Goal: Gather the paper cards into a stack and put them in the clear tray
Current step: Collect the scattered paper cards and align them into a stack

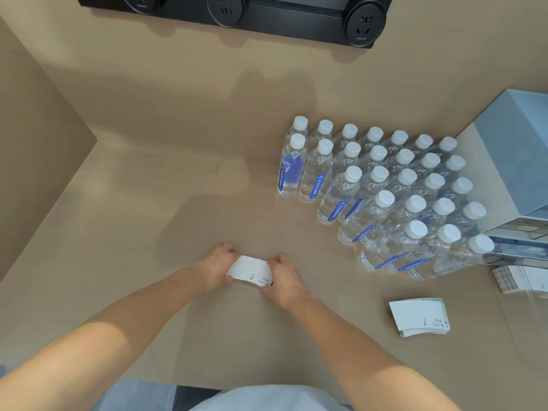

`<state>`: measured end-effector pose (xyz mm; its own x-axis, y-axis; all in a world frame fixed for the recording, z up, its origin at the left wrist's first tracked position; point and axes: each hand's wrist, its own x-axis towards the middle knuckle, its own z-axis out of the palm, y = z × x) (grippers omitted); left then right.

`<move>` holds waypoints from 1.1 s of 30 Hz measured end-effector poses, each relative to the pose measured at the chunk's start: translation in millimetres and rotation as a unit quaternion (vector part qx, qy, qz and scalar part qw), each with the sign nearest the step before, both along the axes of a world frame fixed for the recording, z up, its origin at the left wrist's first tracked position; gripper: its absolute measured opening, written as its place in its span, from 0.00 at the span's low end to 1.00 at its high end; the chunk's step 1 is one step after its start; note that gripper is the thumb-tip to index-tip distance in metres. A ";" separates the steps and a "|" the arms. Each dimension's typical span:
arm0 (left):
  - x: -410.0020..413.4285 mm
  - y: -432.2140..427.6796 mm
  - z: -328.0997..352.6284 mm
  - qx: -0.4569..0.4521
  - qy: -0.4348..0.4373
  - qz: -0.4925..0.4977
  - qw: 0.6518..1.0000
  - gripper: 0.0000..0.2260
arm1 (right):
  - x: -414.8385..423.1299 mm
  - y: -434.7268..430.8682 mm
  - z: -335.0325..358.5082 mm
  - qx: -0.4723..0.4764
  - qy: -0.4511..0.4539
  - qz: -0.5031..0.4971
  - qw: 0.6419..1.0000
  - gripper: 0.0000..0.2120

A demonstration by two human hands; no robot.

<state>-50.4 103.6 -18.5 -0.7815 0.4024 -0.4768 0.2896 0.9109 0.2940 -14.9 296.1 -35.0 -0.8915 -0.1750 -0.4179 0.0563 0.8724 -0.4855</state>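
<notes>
A stack of white paper cards (249, 270) with small black print is squeezed between both hands over the middle of the beige table. My left hand (214, 266) grips its left end and my right hand (286, 278) grips its right end. A second stack of white cards (419, 317) lies on the table to the right. At the right edge a clear tray (504, 295) is faintly visible, with more cards (516, 278) lying inside it.
Several rows of water bottles (382, 191) with white caps stand at the back right. A grey-blue box (516, 161) sits beside them over some drawer units. A black socket rail (237, 10) runs along the back wall. A side wall closes the left.
</notes>
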 end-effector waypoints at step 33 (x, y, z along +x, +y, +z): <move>8.9 -2.2 22.8 0.286 -0.304 0.583 0.697 0.25 | -14.0 0.7 41.0 -0.304 -0.263 -0.409 0.820 0.13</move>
